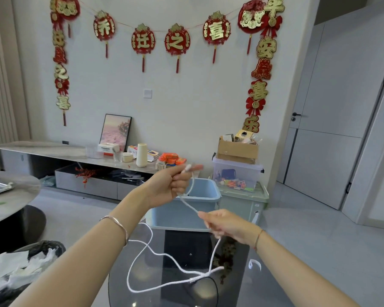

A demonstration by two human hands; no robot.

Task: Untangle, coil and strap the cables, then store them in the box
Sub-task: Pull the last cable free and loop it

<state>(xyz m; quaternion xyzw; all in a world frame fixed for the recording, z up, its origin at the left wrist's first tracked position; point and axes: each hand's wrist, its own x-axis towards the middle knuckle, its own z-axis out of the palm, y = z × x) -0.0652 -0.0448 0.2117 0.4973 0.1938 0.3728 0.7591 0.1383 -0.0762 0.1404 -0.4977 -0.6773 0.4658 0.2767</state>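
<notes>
Your left hand was raised in front of the open blue box, its fingers curled round the plug end of the white cable. Your right hand, lower and nearer to you, pinched the same cable further along, so a short stretch ran straight between the two hands. Below the right hand the rest hung down and lay in loose loops on the glass worktop, crossing a dark cable. A small curled white strap lay on the glass just right of the loops.
</notes>
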